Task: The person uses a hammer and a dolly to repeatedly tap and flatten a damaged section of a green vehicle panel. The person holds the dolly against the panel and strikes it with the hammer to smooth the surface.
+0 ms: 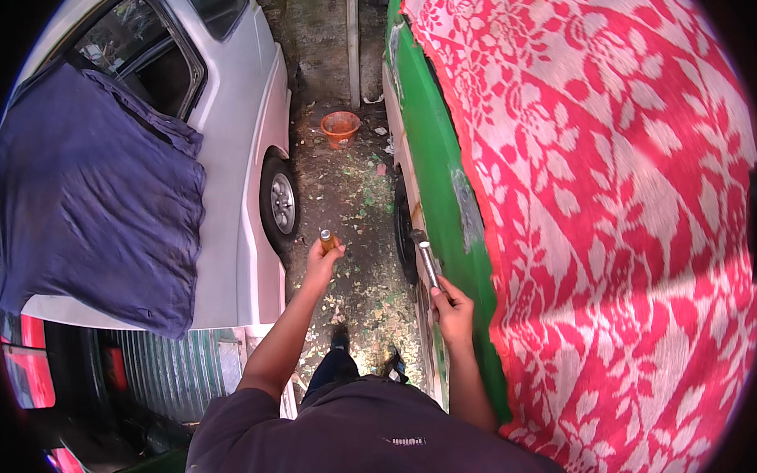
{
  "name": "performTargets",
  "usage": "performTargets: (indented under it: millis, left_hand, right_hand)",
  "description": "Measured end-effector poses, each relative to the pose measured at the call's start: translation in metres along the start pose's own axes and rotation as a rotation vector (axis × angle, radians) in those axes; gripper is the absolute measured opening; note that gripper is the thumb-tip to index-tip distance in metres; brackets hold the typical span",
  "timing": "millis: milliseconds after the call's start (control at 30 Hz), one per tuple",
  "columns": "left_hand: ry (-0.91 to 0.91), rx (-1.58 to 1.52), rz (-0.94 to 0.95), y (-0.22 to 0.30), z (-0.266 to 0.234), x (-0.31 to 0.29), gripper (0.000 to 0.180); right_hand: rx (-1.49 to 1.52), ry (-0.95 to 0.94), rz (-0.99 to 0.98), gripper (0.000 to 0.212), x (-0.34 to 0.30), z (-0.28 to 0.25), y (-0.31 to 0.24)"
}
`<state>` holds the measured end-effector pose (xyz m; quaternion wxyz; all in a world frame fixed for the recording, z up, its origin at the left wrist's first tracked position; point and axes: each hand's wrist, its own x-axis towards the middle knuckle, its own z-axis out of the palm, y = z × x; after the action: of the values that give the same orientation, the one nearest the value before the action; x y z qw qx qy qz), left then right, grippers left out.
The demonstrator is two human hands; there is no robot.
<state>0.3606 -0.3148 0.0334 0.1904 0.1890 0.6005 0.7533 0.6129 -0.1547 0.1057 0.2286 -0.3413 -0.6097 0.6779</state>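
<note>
— What is in the left hand (321, 259)?

— A small orange-brown bottle with a metal cap (327, 239), held upright. The fingers are wrapped around its lower part, so only the cap and a strip of the body show. It hangs over the littered ground (356, 195) between the two vehicles.

— And the right hand (453, 305)?

— Its fingers are closed around the handle of a metal tool (427, 260), which points up and away along the green vehicle (438, 151). The far end looks like a small dark head, but it is too small to tell what kind. Whether it touches the green panel, I cannot tell.

— How much of that vehicle shows?

— Little. A red and white flowered cloth (610, 187) covers most of it; only a green strip and part of a dark wheel remain in view.

— The other side?

— A white car (250, 149) with a dark blue cloth (94, 196) draped over it. An orange bowl (340, 127) sits on the ground far ahead. The person's feet are mostly hidden by their own torso.
</note>
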Motion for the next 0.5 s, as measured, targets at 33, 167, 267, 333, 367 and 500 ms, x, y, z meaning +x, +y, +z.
performTargets:
  millis: [33,167,267,333,367,500]
  left_hand:
    - [-0.001,-0.005,-0.008,-0.002,-0.002,0.010,0.013]
    - [-0.013,-0.037,-0.036,-0.018,-0.023,0.060,0.013]
    - [-0.061,-0.053,-0.023,-0.023,-0.035,0.114,0.013]
    - [-0.092,-0.053,-0.004,-0.016,-0.043,0.160,0.013]
    - [-0.098,-0.051,-0.005,-0.012,-0.048,0.179,0.013]
    - [-0.146,-0.071,-0.044,-0.003,-0.069,0.251,0.012]
  right_hand:
    - [0.018,0.025,0.013,0.038,0.013,0.002,0.009]
    - [0.009,0.022,0.011,0.036,0.063,0.023,0.006]
    - [0.047,0.049,-0.007,0.035,0.108,0.050,-0.005]
    - [-0.003,0.058,-0.030,0.034,0.141,0.073,-0.025]
    - [-0.052,0.083,-0.043,0.034,0.158,0.085,-0.031]
    - [-0.073,0.131,-0.057,0.034,0.211,0.124,-0.058]
